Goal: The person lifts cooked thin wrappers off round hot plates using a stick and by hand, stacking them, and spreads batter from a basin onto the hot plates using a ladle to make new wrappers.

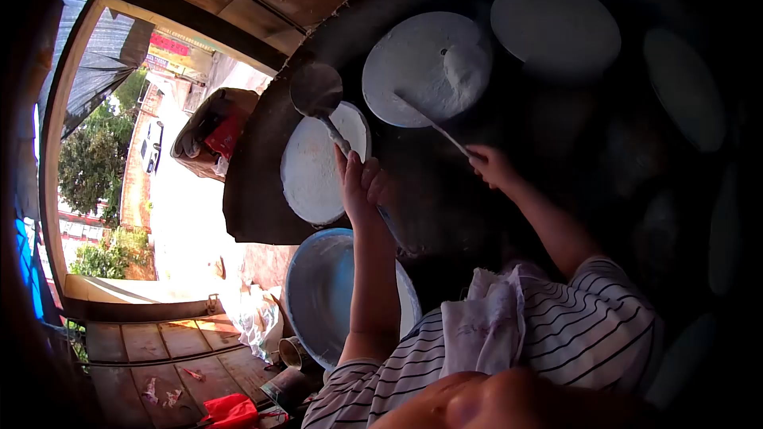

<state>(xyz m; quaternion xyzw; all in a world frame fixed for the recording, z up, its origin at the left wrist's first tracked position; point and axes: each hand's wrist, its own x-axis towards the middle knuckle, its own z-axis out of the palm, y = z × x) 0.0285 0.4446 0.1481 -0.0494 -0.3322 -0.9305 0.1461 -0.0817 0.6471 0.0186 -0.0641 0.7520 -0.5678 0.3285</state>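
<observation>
My left hand [362, 179] is closed around the handle of a ladle. The ladle's round, dark bowl [315, 89] is raised beside the upper edge of a white disc [322, 167] at the left of the dark surface. My right hand [489, 167] grips a thin stick [437, 127], whose far end meets a larger white disc [409, 71]. That disc has a thicker, uneven patch and a small dark spot on its right side. My hands are apart.
More pale discs [556, 28] [683, 87] sit farther right on the large dark surface [258, 191]. A blue-rimmed basin [318, 286] is below my left hand. A crumpled plastic bag [258, 322], a red bag [230, 411] and a can [294, 352] are at the lower left.
</observation>
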